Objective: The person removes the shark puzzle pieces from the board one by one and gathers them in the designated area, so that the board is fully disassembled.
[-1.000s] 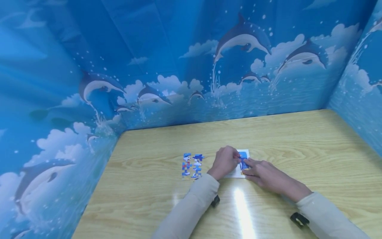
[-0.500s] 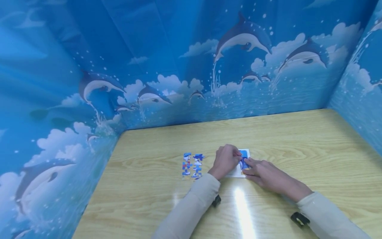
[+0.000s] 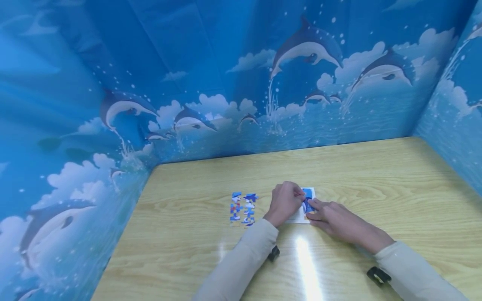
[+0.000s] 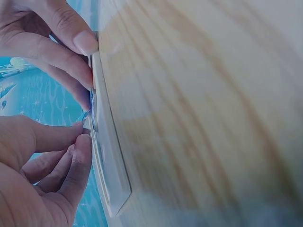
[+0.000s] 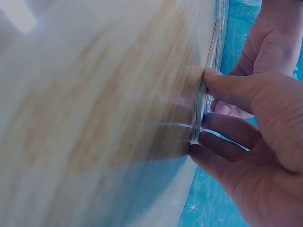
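Note:
In the head view a white puzzle board [image 3: 298,218] lies on the table, with blue puzzle pieces [image 3: 308,193] along its right side. My left hand [image 3: 284,202] is over the board's left part. Its thumb and fingertip pinch a small jigsaw piece [image 4: 85,116] against the board, mostly hidden by the fingers. My right hand [image 3: 335,218] comes in from the right. Its fingers and thumb, apart and fairly straight, rest on the pieces and the board's edge, as the right wrist view also shows.
Left of the board, loose jigsaw pieces [image 3: 248,209] lie in two columns on the wooden table [image 3: 180,242]. A blue dolphin-print curtain [image 3: 211,83] stands behind the table and along its sides. Dark wrist mounts [image 3: 378,276] sit under both sleeves.
My left hand has shifted very slightly up and right at the board, still pinching the jigsaw piece. My right hand holds its place, and the loose pieces lie as before.

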